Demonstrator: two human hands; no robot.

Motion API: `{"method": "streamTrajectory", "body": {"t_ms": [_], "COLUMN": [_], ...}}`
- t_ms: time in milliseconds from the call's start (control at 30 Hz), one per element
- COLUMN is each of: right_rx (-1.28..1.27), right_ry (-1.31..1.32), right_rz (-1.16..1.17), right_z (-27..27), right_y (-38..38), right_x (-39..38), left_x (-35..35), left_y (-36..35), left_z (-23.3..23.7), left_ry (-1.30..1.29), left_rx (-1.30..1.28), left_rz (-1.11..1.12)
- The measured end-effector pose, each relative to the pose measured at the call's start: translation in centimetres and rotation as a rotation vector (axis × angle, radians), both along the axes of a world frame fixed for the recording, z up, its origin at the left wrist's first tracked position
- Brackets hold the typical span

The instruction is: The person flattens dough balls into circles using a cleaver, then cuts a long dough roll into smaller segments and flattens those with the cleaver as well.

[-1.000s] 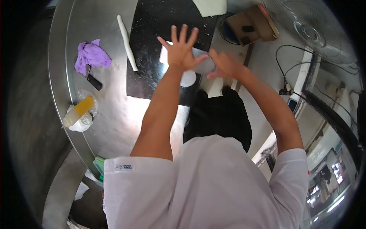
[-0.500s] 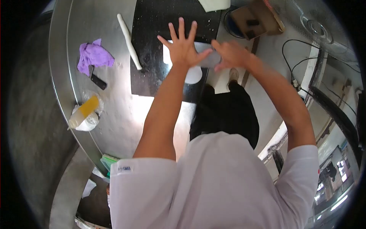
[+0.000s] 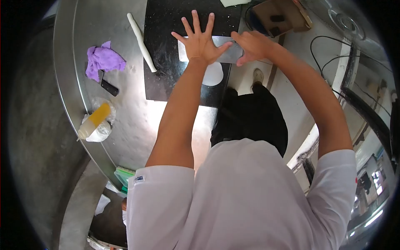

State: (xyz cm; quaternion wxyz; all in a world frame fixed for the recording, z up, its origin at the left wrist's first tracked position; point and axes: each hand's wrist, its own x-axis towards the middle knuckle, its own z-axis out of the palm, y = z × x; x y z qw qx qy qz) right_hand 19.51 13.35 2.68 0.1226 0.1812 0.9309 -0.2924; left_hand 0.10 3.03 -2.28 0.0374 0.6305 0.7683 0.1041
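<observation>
Far to the left of both hands, a purple cloth (image 3: 104,60) lay on the steel counter (image 3: 125,125), and nearer to the person stood a yellow bottle (image 3: 95,121) in a clear bag. Between the cloth and the left hand (image 3: 200,41), a thin white pin (image 3: 141,41) rested across the left edge of a black board (image 3: 166,83).

The left hand was over the board. Its grip was fully open, with the fingers spread wide and the palm flat on top of a broad grey blade (image 3: 231,55). It closed around nothing and only lay on the metal. The blade lay flat on the board under this palm and reached to the right, up to the right hand (image 3: 252,46). Just below the left palm, toward the person, part of a white round dough (image 3: 213,74) showed from under the blade, touching the board.

The right grip was closed on the right end of the blade, with the thumb on top and the fingers curled under. The handle itself was hidden inside it. Beyond the right hand stood a brown box (image 3: 279,16), off the board.

The blade looked stiff, rather heavy and smooth, so it was probably best taken at the handle end, away from the edge. The dough looked soft, light and easy to deform, and perhaps sticky. It probably needed support under its whole face.
</observation>
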Motion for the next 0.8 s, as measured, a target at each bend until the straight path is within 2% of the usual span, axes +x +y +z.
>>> {"method": "streamTrajectory", "body": {"t_ms": [67,100,167,267,333,433,467,533,567,700,800], "right_rx": [-0.324,-0.17,-0.216,-0.192,-0.038,0.016,0.022,-0.129,-0.134,-0.213,-0.101], "right_ry": [-0.12,0.064,-0.003,-0.03,0.103,0.099,0.108,-0.105,-0.01,-0.1,0.037], "right_rz": [-0.086,-0.08,-0.112,-0.143,-0.075,0.036,0.028,-0.047,-0.061,-0.083,-0.052], "right_z": [1.4,-1.6,-2.1,-4.4,-3.5,-2.2,-1.5,0.1,-1.5,-2.5,-1.3], "right_y": [-1.0,-3.4,-6.2,-5.6,-2.2,0.9,0.2,-1.2,-2.6,-2.0,1.1], "right_x": [-0.1,1.8,3.6,4.4,3.6,0.4,0.3,0.4,1.9,2.7,1.5], "left_x": [-0.4,0.4,2.2,2.3,2.0,0.8,0.6,0.6,1.2,2.3,1.5], "left_y": [-1.1,-2.6,-4.7,-3.2,-2.1,-0.9,-1.2,-1.8,-2.6,-2.2,-0.1], "left_z": [0.6,0.6,1.3,0.6,-0.1,0.4,0.7,1.0,0.9,0.4,0.4], "left_ry": [0.011,-0.026,-0.014,-0.034,0.007,0.01,0.019,-0.03,-0.022,0.001,0.043], "left_rx": [-0.056,-0.076,-0.167,-0.054,0.012,-0.001,0.004,-0.042,-0.079,-0.135,-0.014], "left_rz": [-0.087,-0.119,-0.174,-0.16,-0.139,0.014,0.006,-0.081,-0.12,-0.133,-0.012]}}
